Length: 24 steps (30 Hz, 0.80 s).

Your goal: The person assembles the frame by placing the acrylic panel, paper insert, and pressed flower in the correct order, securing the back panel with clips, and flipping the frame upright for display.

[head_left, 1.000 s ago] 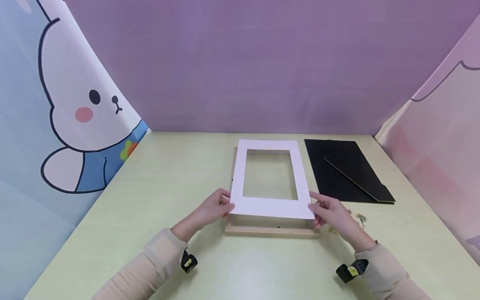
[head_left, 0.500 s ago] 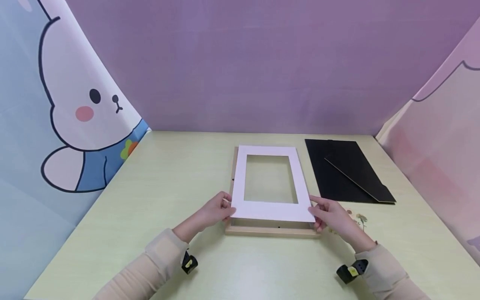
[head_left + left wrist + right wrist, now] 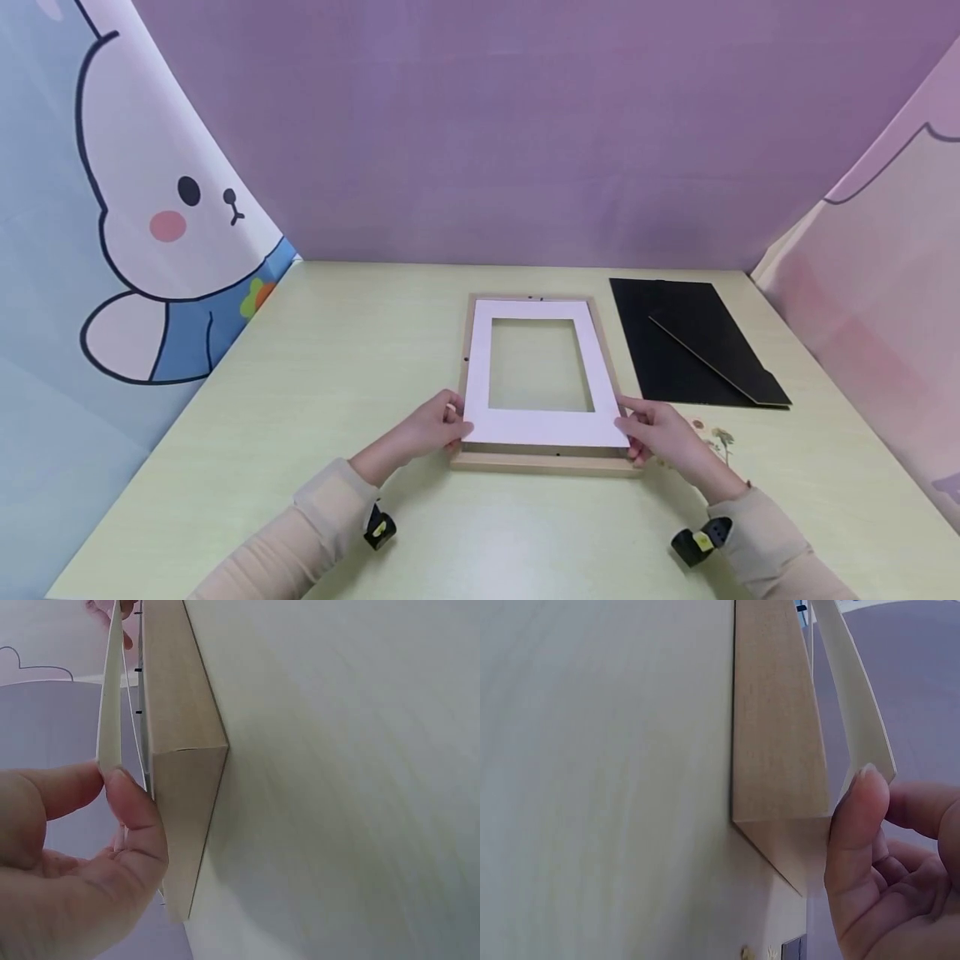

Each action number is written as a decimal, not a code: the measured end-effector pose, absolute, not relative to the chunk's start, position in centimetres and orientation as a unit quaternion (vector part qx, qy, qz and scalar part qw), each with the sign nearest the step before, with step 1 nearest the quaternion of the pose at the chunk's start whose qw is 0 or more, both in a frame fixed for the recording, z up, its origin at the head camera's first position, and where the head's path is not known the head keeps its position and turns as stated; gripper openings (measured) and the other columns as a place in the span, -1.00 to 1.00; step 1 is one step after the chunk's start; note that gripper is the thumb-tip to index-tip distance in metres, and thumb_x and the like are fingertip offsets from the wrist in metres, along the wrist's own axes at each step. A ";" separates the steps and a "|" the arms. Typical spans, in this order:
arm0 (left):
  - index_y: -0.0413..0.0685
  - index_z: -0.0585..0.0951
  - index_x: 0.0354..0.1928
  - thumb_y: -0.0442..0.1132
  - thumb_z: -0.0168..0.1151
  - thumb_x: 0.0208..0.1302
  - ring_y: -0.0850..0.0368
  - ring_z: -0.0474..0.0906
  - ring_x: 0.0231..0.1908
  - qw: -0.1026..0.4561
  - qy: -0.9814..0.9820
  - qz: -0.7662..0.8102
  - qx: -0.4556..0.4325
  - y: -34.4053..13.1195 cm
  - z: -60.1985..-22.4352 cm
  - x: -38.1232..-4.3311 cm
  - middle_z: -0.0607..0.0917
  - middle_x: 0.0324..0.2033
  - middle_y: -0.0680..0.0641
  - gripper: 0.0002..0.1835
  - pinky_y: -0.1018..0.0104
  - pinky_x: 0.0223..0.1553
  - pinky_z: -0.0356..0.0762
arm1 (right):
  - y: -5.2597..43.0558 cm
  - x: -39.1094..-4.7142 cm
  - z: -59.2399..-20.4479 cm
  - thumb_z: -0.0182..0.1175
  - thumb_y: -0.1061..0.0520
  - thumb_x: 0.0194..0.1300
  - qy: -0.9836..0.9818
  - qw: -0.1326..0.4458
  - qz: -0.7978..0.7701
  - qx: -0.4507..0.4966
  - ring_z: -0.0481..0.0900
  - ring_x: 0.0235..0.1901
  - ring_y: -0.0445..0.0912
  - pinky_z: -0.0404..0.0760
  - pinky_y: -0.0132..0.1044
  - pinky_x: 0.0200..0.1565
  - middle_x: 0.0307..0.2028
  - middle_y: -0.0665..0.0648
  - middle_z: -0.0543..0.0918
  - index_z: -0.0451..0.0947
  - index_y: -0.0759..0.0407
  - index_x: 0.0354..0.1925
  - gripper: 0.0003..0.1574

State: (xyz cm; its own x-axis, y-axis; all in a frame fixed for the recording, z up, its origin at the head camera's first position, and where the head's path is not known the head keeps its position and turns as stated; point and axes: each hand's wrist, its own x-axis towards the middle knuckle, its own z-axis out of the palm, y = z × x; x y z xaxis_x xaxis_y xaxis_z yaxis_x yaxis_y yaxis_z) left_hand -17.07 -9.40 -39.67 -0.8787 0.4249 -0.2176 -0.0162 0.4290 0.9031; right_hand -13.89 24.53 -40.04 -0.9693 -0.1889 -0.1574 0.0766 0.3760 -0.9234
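Note:
A white picture mat (image 3: 546, 427) with a rectangular window lies over the wooden picture frame (image 3: 546, 462) in the head view. Its far end sits inside the frame's rim, and its near edge is raised. My left hand (image 3: 431, 423) pinches the near left corner between thumb and finger. At the near right corner my right hand (image 3: 658, 432) pinches the mat the same way. In the left wrist view the mat's edge (image 3: 110, 705) stands a little off the frame's side (image 3: 180, 690). The right wrist view shows the thumb (image 3: 866, 799) right beside the frame's corner.
A black backing board (image 3: 637, 333) with a hinged stand flap (image 3: 712, 350) lies on the table (image 3: 360, 333) at the right. Dried pressed flowers (image 3: 722, 440) lie beside my right hand, partly covered by it. Printed cloth walls (image 3: 525, 133) stand around the table's back and sides.
The mat has come down and slightly toward me, its far edge now inside the frame's far rim. Both hands have lowered slightly with it, keeping their pinch.

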 end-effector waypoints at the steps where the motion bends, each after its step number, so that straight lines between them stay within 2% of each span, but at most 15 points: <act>1: -0.31 0.31 -0.07 -0.35 0.12 0.26 0.12 0.42 -0.53 0.213 0.819 0.518 0.124 -9.4 -39.7 -17.1 0.52 -0.52 -0.10 -0.72 0.29 -0.42 0.39 | 24.5 -13.9 -40.1 0.06 0.25 0.32 0.823 0.117 -0.554 -0.032 0.44 -0.67 -0.13 0.55 -0.28 -0.57 -0.60 0.13 0.44 0.08 0.53 0.28 -0.33; 8: -0.37 0.29 -0.02 -0.36 0.13 0.25 0.13 0.44 -0.56 0.206 0.821 0.517 0.128 -9.5 -39.9 -17.0 0.50 -0.55 -0.09 -0.66 0.29 -0.44 0.40 | 24.2 -14.0 -40.4 0.09 0.26 0.30 0.841 0.096 -0.531 -0.034 0.44 -0.67 -0.10 0.54 -0.26 -0.60 -0.61 0.13 0.43 0.15 0.54 0.24 -0.36; 13: -0.39 0.27 0.13 -0.35 0.14 0.25 0.12 0.47 -0.56 0.197 0.833 0.500 0.130 -9.4 -39.8 -16.9 0.49 -0.58 -0.07 -0.54 0.29 -0.45 0.40 | 24.1 -14.1 -40.6 0.09 0.28 0.29 0.853 0.087 -0.514 -0.030 0.44 -0.67 -0.10 0.53 -0.26 -0.62 -0.59 0.12 0.43 0.21 0.53 0.21 -0.41; 17: -0.40 0.24 0.22 -0.34 0.14 0.25 0.12 0.47 -0.55 0.194 0.846 0.479 0.134 -9.3 -39.7 -16.9 0.52 -0.55 -0.06 -0.46 0.29 -0.45 0.41 | 24.0 -14.0 -40.4 0.10 0.28 0.27 0.858 0.081 -0.505 -0.035 0.43 -0.67 -0.10 0.53 -0.26 -0.63 -0.59 0.12 0.42 0.22 0.56 0.19 -0.41; 24: -0.38 0.27 0.23 -0.32 0.17 0.22 0.12 0.44 -0.48 0.180 0.865 0.447 0.138 -9.1 -39.8 -17.0 0.52 -0.47 -0.03 -0.43 0.29 -0.43 0.41 | 24.0 -13.8 -40.1 0.11 0.30 0.25 0.861 0.080 -0.500 -0.043 0.40 -0.69 -0.13 0.47 -0.32 -0.65 -0.58 0.11 0.40 0.22 0.58 0.18 -0.40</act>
